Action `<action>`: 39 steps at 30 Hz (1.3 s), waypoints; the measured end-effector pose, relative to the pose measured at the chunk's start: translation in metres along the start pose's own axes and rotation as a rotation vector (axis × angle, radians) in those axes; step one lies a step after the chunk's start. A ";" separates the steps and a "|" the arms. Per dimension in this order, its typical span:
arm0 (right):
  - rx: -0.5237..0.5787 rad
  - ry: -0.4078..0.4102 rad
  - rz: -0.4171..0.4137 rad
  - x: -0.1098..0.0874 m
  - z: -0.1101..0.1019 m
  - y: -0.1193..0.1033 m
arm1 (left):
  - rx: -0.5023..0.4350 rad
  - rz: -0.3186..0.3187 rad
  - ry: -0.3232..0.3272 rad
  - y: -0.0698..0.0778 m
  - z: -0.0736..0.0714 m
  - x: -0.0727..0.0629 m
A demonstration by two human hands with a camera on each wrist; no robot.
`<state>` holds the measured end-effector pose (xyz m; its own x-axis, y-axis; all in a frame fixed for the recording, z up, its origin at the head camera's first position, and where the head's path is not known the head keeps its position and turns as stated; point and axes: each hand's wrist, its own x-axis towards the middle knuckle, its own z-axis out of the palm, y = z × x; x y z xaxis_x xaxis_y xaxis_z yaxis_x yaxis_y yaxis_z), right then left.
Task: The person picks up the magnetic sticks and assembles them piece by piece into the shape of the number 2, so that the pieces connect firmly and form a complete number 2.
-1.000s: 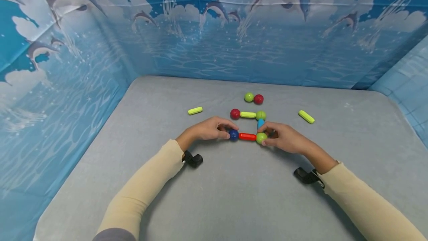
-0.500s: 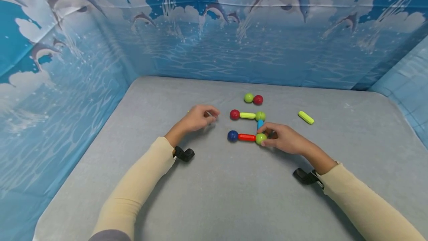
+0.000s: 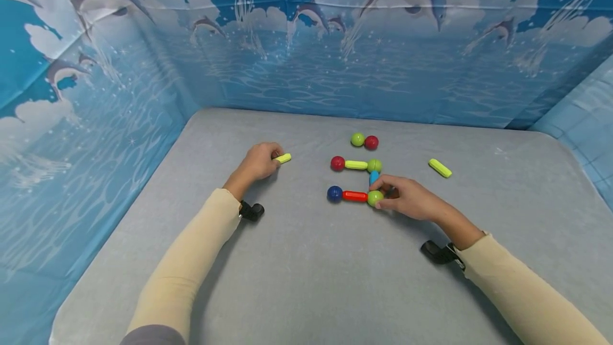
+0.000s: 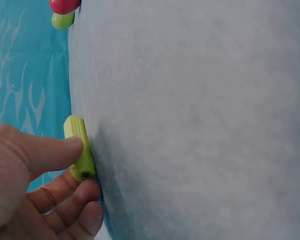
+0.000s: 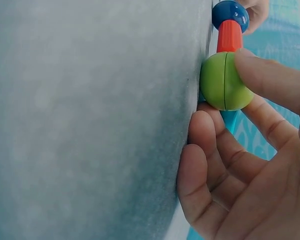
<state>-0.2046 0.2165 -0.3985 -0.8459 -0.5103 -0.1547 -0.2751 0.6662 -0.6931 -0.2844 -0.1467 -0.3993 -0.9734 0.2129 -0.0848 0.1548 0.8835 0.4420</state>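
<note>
My left hand [image 3: 257, 163] pinches a yellow-green rod [image 4: 76, 128] between thumb and fingers, left of the joined pieces. The right hand [image 3: 409, 197] holds a green ball [image 5: 219, 82] at the near right corner of a chain, thumb on one side and fingers around the other. From that ball a red rod [image 3: 355, 196] runs left to a dark blue ball [image 3: 334, 194]. A blue rod [image 3: 374, 177], partly behind the right fingers, leads back to a second green ball [image 3: 374, 165]. There a yellow-green rod [image 3: 356, 165] joins a red ball [image 3: 337, 163].
Behind the chain, a loose green ball [image 3: 357, 139] and a red ball [image 3: 371, 142] sit side by side. Another yellow-green rod [image 3: 440, 167] lies to the right. The grey tabletop [image 3: 306, 281] is backed by a blue dolphin-print curtain [image 3: 287, 68].
My left hand has left the dark blue ball, moved left and taken hold of the loose yellow-green rod. The right hand stays at the green ball.
</note>
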 end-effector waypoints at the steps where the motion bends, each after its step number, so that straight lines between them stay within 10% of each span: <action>1: 0.000 0.001 0.000 0.000 0.000 0.000 | 0.002 0.001 0.001 0.001 0.000 0.000; 8: -0.013 0.016 -0.015 0.000 0.002 0.001 | -0.047 0.068 -0.014 0.011 0.007 -0.014; 17: -0.025 0.019 -0.016 0.004 0.002 0.003 | -0.361 0.104 -0.185 0.044 0.018 -0.059; 26: -0.014 0.019 -0.014 0.003 0.002 0.004 | -0.827 -0.058 -0.388 0.066 0.032 -0.072; 39: -0.015 0.010 -0.017 0.002 0.001 0.002 | -1.084 -0.169 -0.519 0.078 0.040 -0.078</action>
<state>-0.2068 0.2163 -0.4010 -0.8457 -0.5161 -0.1356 -0.2963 0.6655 -0.6851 -0.1892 -0.0778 -0.3939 -0.7456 0.4899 -0.4517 -0.4312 0.1622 0.8876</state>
